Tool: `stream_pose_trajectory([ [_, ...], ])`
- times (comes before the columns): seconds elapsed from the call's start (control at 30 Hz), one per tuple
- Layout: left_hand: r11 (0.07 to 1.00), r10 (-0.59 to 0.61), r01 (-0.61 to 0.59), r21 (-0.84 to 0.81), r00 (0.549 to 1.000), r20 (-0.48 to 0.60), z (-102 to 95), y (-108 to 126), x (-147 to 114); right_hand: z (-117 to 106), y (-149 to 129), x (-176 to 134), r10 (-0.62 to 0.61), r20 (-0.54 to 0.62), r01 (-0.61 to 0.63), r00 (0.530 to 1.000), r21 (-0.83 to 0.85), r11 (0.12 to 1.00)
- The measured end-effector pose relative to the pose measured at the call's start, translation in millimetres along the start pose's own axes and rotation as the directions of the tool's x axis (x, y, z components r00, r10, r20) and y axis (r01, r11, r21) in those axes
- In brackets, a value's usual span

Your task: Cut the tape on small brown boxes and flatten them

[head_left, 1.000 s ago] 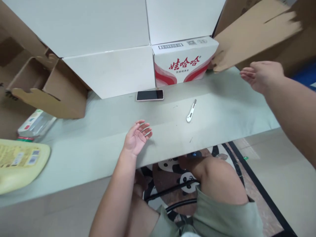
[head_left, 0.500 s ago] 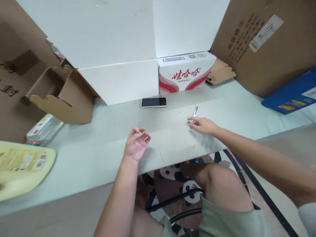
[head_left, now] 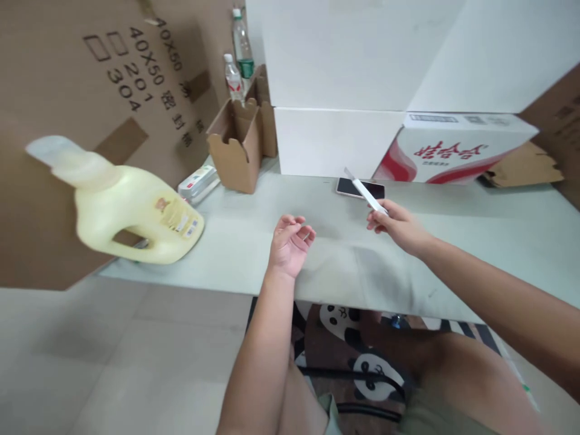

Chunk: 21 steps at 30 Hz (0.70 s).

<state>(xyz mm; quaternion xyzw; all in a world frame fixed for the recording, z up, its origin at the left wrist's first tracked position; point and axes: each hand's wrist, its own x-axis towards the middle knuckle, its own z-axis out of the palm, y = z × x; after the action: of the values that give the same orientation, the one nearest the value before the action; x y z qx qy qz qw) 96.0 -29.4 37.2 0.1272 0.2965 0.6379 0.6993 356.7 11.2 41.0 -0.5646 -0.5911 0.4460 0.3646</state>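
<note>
My right hand (head_left: 399,225) is closed on the white handle of a slim utility knife (head_left: 366,194), lifted off the table. Its narrow grey blade points up and to the left, away from me. Behind the knife, and partly covered by it, a dark-screened phone (head_left: 348,188) lies flat on the table. To the left, my left hand (head_left: 290,244) hovers over the table near its front edge, palm turned up. Its fingers are loosely curled and apart, with nothing plainly held in them.
White boxes (head_left: 333,142) and a red-and-white carton (head_left: 457,151) line the back of the pale table (head_left: 235,254). Leftward are an open brown box (head_left: 235,151), a clear-sided container (head_left: 199,184), plastic bottles (head_left: 243,51) and a large yellow jug (head_left: 140,211). A big cardboard box (head_left: 58,121) stands at far left.
My right hand has picked the utility knife up from the table and raised it, blade now tilted leftward. The view has swung left. My left hand keeps its loosely curled pose.
</note>
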Motion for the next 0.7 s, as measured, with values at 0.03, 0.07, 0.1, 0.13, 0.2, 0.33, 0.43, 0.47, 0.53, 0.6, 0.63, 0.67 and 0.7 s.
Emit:
stream_pose_trajectory([
  [0.03,0.999,0.015,-0.015,-0.031,1.0,-0.003,-2.6,5,0,21,-12,15,-0.017,0.033,0.016,0.999,0.016,1.0],
  [0.07,0.998,0.022,-0.022,-0.053,1.0,0.0,-4.8,10,0,43,-26,31,-0.019,0.071,0.021,0.997,-0.019,1.0],
  [0.1,0.998,0.02,-0.019,-0.065,1.0,0.007,-6.6,14,0,65,-42,47,-0.011,0.12,0.025,0.993,-0.118,0.993],
  [0.13,0.997,0.013,-0.012,-0.071,1.0,0.013,-8.2,17,1,86,-58,63,0.002,0.152,0.039,0.988,-0.264,0.964],
  [0.2,0.998,0.002,0.0,-0.069,1.0,0.02,-11.6,22,3,126,-91,92,-0.046,0.198,0.132,0.979,-0.444,0.886],
  [0.33,0.998,0.041,-0.042,-0.04,0.999,-0.012,-18.6,31,6,194,-149,139,-0.435,0.26,0.505,0.862,-0.362,0.784],
  [0.43,0.996,0.088,-0.088,0.015,0.996,-0.016,-21.0,36,6,229,-174,162,-0.484,0.297,0.567,0.823,-0.38,0.731],
  [0.47,0.994,0.103,-0.103,0.036,0.995,0.005,-20.8,38,5,236,-179,166,-0.451,0.303,0.543,0.839,-0.41,0.733],
  [0.53,0.987,0.124,-0.132,0.096,0.989,0.085,-19.3,39,3,241,-183,169,-0.377,0.284,0.471,0.881,-0.471,0.746],
  [0.6,0.969,0.158,-0.182,0.166,0.976,0.151,-17.7,40,0,232,-180,163,-0.358,0.246,0.434,0.901,-0.474,0.766],
  [0.63,0.95,0.219,-0.242,0.197,0.967,0.131,-17.3,40,-1,221,-176,155,-0.369,0.229,0.434,0.901,-0.446,0.783],
  [0.67,0.914,0.327,-0.333,0.233,0.943,0.062,-17.5,40,-1,207,-170,145,-0.384,0.212,0.438,0.899,-0.403,0.803],
  [0.7,0.85,0.472,-0.442,0.285,0.88,-0.043,-18.4,41,-2,190,-163,131,-0.401,0.187,0.442,0.897,-0.357,0.823],
])
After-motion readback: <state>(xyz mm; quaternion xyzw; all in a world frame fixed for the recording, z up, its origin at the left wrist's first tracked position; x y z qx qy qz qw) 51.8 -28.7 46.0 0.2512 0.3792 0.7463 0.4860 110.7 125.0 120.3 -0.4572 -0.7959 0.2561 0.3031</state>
